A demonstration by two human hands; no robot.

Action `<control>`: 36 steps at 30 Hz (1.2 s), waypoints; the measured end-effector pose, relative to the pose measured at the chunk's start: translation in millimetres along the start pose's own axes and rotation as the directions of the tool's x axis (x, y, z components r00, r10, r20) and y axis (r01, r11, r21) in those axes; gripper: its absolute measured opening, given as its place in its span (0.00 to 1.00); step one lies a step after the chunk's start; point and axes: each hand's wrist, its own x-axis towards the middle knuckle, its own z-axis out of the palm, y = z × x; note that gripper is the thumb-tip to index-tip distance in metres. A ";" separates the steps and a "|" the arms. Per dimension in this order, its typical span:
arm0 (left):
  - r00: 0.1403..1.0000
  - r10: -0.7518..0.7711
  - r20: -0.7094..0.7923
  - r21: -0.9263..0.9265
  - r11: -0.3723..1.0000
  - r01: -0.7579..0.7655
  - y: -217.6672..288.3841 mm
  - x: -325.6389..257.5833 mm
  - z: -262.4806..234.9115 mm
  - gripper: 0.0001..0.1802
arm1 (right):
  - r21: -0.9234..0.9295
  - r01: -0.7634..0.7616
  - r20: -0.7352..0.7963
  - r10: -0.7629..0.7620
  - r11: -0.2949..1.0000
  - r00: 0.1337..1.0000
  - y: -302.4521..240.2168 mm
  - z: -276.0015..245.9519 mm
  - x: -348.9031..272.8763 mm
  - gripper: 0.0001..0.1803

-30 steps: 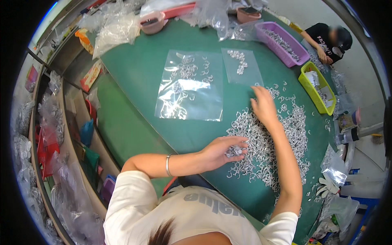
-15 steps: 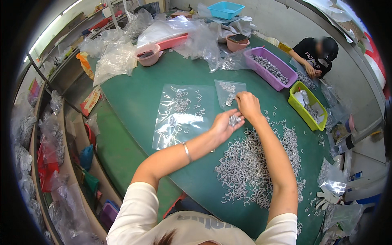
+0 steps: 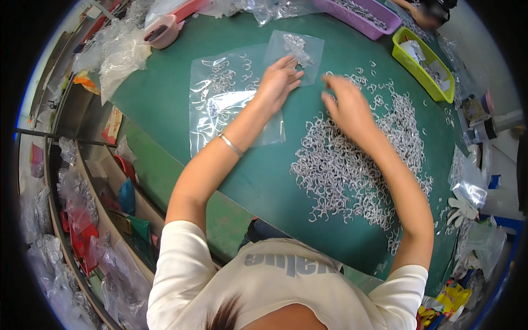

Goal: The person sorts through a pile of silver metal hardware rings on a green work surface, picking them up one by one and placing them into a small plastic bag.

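My left hand [image 3: 278, 85] reaches to the near-left edge of a small clear plastic sheet or bag [image 3: 312, 45], fingers stretched and a little apart. Small flat silvery pieces [image 3: 295, 42] lie in a cluster on it. Below my left wrist a larger clear plastic sheet or bag [image 3: 269, 129] bears several loose C-shaped metal pieces [image 3: 223, 80]. Over the top of a wide heap of grey C-shaped metal pieces [image 3: 346, 170] hovers my right hand [image 3: 349, 107], thumb and forefinger apart, with nothing visible between them.
A purple basket [image 3: 363, 22] of metal pieces and a yellow-green basket [image 3: 423, 66] stand at the far right. A pink bowl [image 3: 162, 33] is at the far left. A white glove [image 3: 461, 212] lies near the right edge. Another person works beyond the baskets.
My hands have parted: the left moved up-left to the small plastic, the right drew back over the heap. Silvery pieces held in my left palm no longer show there. The view has tilted down.
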 end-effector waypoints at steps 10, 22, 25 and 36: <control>0.745 0.023 0.667 0.728 0.195 -0.657 -47.5 -119.3 1.8 0.30 | -0.183 -0.086 0.396 0.154 0.979 0.905 -70.4 -47.4 -158.7 0.21; 0.558 -0.030 0.829 0.537 0.320 -0.780 -56.9 -166.0 -5.7 0.38 | -0.151 -0.448 -0.005 0.453 0.881 0.892 -85.0 -80.8 -229.4 0.22; 0.653 0.042 0.756 0.651 0.056 -0.757 -52.7 -170.5 1.8 0.47 | -0.169 -0.366 0.138 0.390 0.915 0.910 -117.8 -74.0 -219.2 0.30; 0.502 0.113 0.857 0.509 -0.038 -0.860 -103.8 -131.4 36.7 0.41 | -0.365 -0.215 0.131 0.279 0.906 0.951 -52.4 -74.4 -232.4 0.20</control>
